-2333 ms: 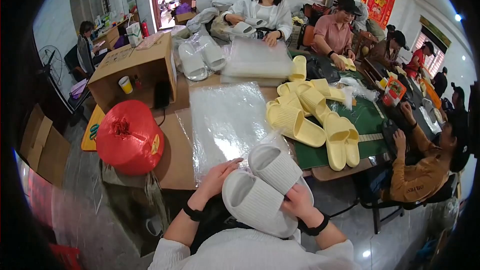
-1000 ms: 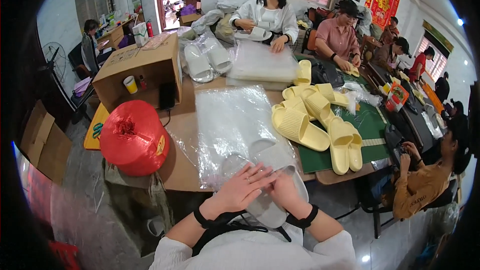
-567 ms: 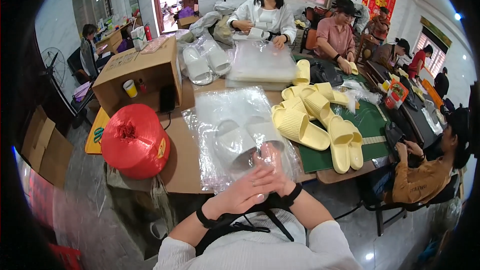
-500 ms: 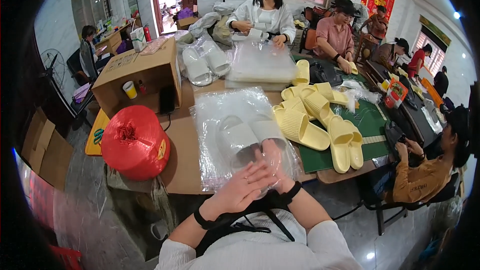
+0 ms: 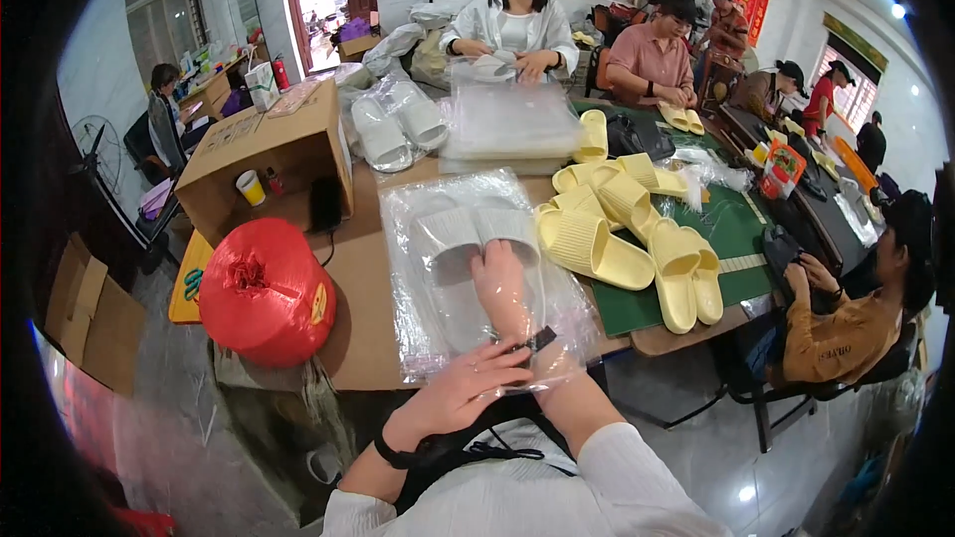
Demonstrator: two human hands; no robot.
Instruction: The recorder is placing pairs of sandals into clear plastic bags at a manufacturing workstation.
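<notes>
A pair of white slippers with ribbed straps lies inside a clear plastic bag on the table in front of me. My right hand reaches through the bag's mouth, under the film. Its fingers stretch up against the straps, and the wristband sits at the bag's near edge. Across that near edge lies my left hand, fingers stretched out flat toward my right wrist. Its thumb is hard to make out.
A large red twine roll stands left, before an open cardboard box. Yellow slippers crowd the green mat at right. Behind are a stack of clear bags and bagged white slippers. Co-workers sit around.
My right hand and the slippers have gone deeper into the bag, away from me. My left hand has slid back toward the bag's near edge, off the right hand's fingers.
</notes>
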